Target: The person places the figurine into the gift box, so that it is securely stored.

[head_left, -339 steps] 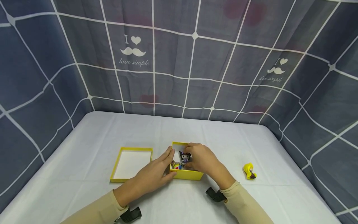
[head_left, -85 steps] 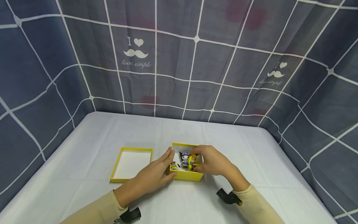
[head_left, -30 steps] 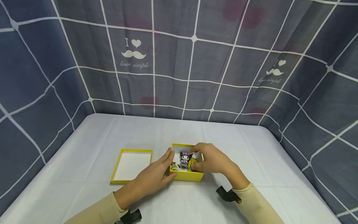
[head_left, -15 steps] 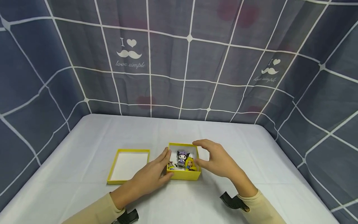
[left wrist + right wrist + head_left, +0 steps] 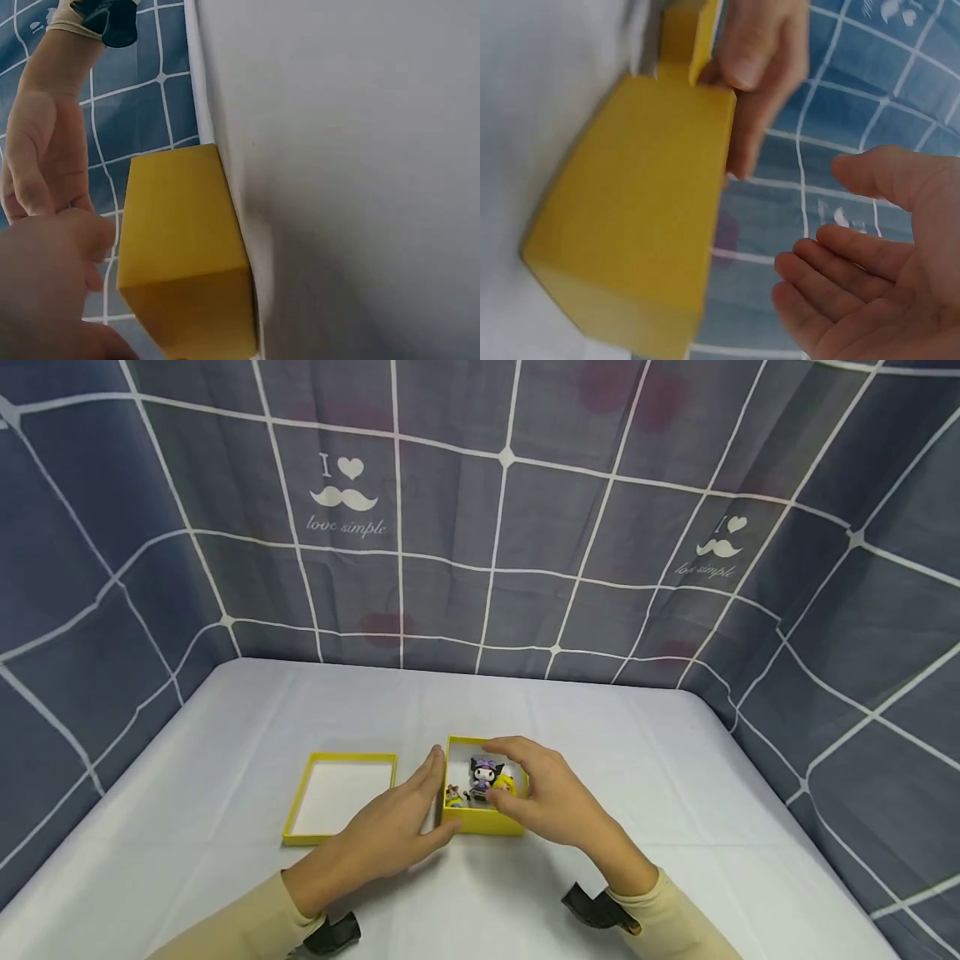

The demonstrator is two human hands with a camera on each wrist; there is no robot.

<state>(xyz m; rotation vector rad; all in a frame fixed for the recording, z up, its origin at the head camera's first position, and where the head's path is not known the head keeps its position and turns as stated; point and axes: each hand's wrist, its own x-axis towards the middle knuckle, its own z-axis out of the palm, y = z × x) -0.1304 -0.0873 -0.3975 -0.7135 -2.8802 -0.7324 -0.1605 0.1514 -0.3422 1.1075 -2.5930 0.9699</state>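
A yellow open box (image 5: 483, 822) holds small figurines. Inside are a black-and-purple figurine (image 5: 483, 777), a yellow-haired figurine (image 5: 504, 784) partly behind the right thumb, and a small figurine (image 5: 453, 796) in the left front corner. My left hand (image 5: 390, 827) lies along the box's left wall with straight fingers, its thumb by the front corner. Over the box's right side, my right hand (image 5: 555, 797) hovers with fingers and thumb spread apart. In the right wrist view, nothing is in the palm of that right hand (image 5: 885, 270).
The box's yellow-rimmed lid (image 5: 339, 839) lies to the left, white inside up, partly behind the left hand. A white cloth (image 5: 645, 760) covers the table. Grey checked curtains (image 5: 450, 502) stand behind and at both sides.
The yellow-haired figurine, on the table at the right at first, was placed in the box by my right hand and let go. That hand drew back, then moved over the box again.
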